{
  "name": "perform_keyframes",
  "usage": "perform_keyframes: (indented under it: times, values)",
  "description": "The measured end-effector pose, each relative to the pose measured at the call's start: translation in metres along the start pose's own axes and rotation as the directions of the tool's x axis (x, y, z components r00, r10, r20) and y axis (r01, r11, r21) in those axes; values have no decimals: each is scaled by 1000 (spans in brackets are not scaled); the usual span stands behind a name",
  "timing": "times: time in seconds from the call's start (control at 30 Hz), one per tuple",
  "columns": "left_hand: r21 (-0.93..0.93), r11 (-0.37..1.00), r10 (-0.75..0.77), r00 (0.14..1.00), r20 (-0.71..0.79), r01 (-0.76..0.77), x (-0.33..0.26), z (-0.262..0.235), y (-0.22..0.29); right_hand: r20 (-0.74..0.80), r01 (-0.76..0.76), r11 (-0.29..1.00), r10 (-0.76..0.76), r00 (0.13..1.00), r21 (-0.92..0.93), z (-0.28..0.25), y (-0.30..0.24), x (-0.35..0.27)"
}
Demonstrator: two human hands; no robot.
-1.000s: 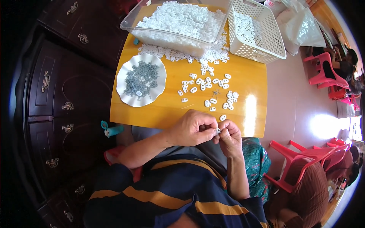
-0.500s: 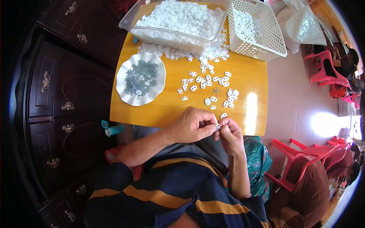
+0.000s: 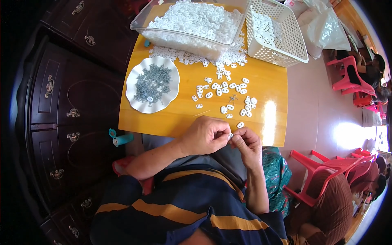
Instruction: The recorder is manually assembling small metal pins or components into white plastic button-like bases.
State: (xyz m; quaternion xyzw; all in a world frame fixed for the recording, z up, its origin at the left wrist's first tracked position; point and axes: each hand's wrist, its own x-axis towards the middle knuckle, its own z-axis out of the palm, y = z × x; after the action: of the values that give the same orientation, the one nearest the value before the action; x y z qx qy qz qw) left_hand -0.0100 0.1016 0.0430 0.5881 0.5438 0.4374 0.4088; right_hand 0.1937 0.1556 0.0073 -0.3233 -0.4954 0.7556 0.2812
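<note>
Close to the table's front edge, my left hand (image 3: 206, 135) and my right hand (image 3: 248, 148) meet fingertip to fingertip. Both are closed in a pinch on one small white two-hole plastic piece (image 3: 230, 135); the fingers cover most of it. Whether a screw is in it, I cannot tell. Beyond my hands, several similar white pieces (image 3: 225, 90) lie scattered on the yellow wooden table (image 3: 163, 122). A little heap of grey screws (image 3: 232, 99) lies among them. To the left, a white wavy-rimmed plate (image 3: 132, 98) holds many grey screws (image 3: 152, 81) and a white piece.
A clear plastic bin (image 3: 183, 38) heaped with white pieces stands at the far side, with more spilled before it. Beside it is a white perforated basket (image 3: 279, 57). Dark drawers (image 3: 53, 90) flank the left. Pink plastic chairs (image 3: 322, 167) and seated people are at right.
My fingertips and the white piece have shifted slightly left, and the right hand has turned a little around it. The things on the table lie as before.
</note>
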Motion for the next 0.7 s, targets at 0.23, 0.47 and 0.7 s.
perform_keyframes:
  times: [0.23, 0.47, 0.7]
  values:
    - [-75, 996, -45, 998, -48, 41, -4, 2, -6, -171, 66, 994, -80, 982, -85, -4, -9, -3]
    - [-145, 983, -123, 991, -56, 113, -14, 2, -19, -169, 101, 565, -405, 898, -819, -18, -19, 8]
    - [-144, 984, -117, 990, -74, 105, -18, 9, -22, 29, 190, 343, -425, 905, -920, -8, -24, 19]
